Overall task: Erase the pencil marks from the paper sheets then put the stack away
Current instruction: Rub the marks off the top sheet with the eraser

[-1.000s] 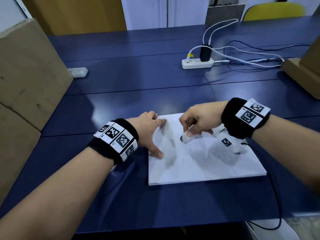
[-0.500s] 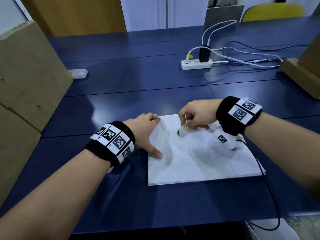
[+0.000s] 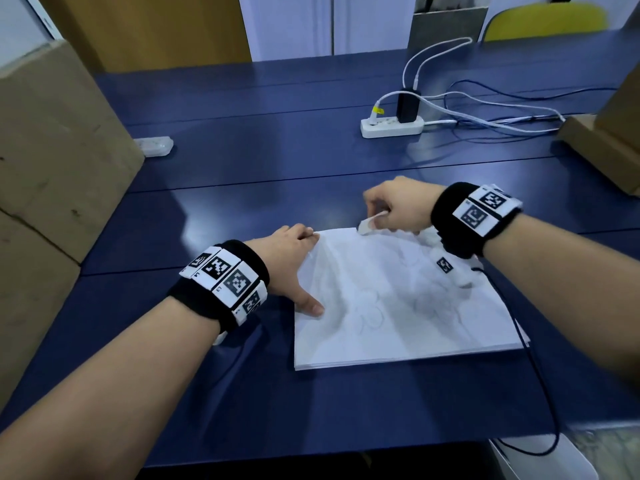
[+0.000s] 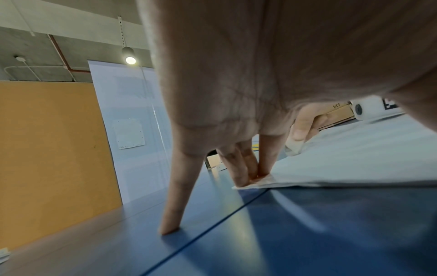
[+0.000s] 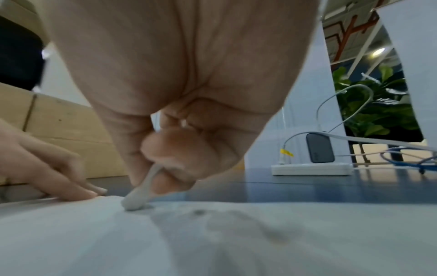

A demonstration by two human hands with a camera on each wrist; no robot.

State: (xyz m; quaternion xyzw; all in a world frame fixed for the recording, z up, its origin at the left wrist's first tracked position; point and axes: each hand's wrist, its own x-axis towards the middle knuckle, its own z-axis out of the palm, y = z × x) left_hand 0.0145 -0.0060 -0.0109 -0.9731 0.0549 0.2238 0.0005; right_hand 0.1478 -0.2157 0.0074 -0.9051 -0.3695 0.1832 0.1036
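On the blue table (image 3: 242,168), the paper stack (image 3: 398,306) lies flat — left hand (image 3: 291,258) presses its left edge, fingers straight; right hand (image 3: 398,209) pinches a white eraser (image 3: 367,226) against the far edge.

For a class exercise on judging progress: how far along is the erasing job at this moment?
Done: little that shows. In hand: the right hand pinches a white eraser, its tip on the far edge of the top sheet, while the left hand presses the stack's near-left side. Left: faint pencil loops remain mid-sheet; lower sheets are hidden, and the stack is not put away.
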